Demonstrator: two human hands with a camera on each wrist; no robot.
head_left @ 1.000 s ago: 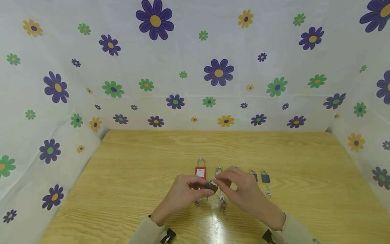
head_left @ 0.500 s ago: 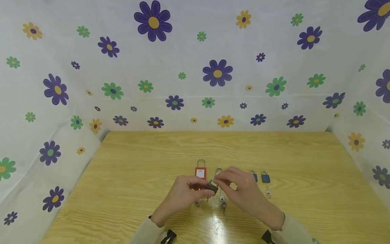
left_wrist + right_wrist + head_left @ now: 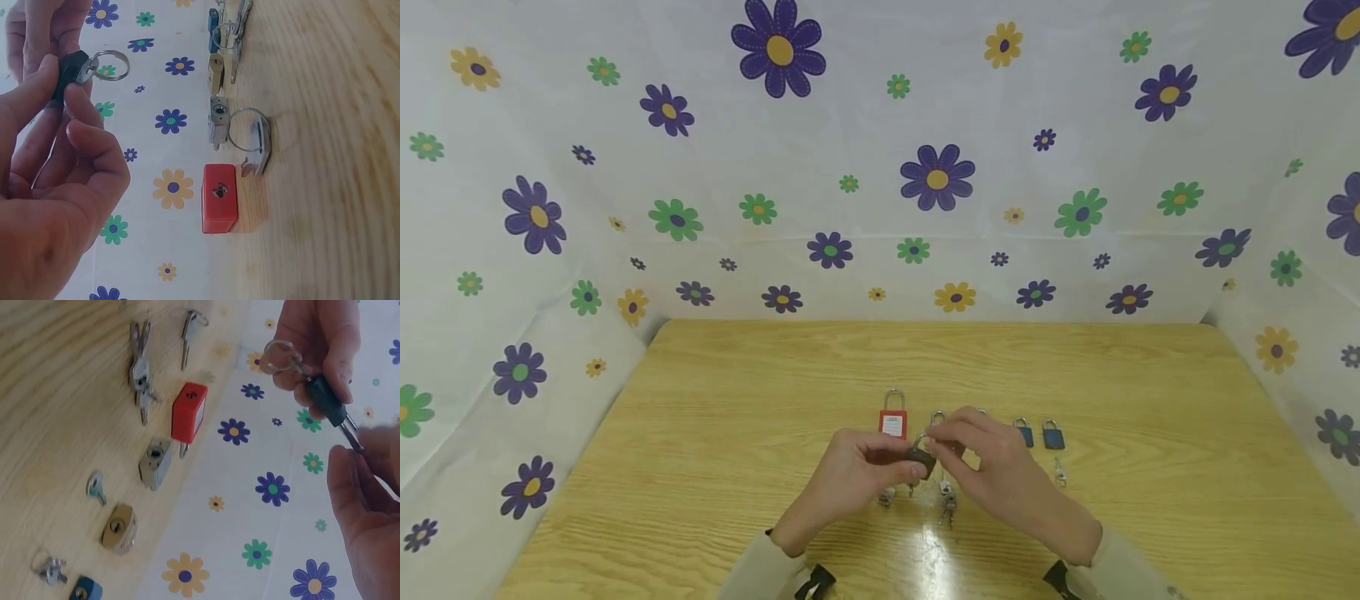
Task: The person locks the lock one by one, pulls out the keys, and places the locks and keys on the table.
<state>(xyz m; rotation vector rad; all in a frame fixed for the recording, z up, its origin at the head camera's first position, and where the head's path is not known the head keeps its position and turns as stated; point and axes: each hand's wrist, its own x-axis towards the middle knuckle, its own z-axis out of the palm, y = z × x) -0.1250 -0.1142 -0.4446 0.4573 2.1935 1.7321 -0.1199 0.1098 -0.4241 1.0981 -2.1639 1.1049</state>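
Observation:
My left hand [image 3: 850, 475] grips the body of a small dark padlock [image 3: 325, 400] between thumb and fingers, above the table. A key [image 3: 87, 70] with a metal ring [image 3: 113, 65] sticks out of the padlock's bottom. Opposite it, my right hand [image 3: 1000, 471] pinches the steel shackle [image 3: 351, 432] between thumb and fingertips. Whether the shackle is latched into the body cannot be made out. Just beyond the hands, a red padlock [image 3: 892, 423] with a white label lies on the table.
On the wooden table [image 3: 737, 400], a silver padlock [image 3: 156, 464], a brass padlock [image 3: 119, 530] and blue padlocks [image 3: 1053, 436] lie in a row beside the red one. Loose keys [image 3: 949, 504] lie nearer me. A flowered white sheet [image 3: 850, 150] encloses the back and sides.
Both hands stay nearly in place around the dark padlock. The padlock tilts slightly and the right fingertips shift a little on the shackle. The head view sways slightly.

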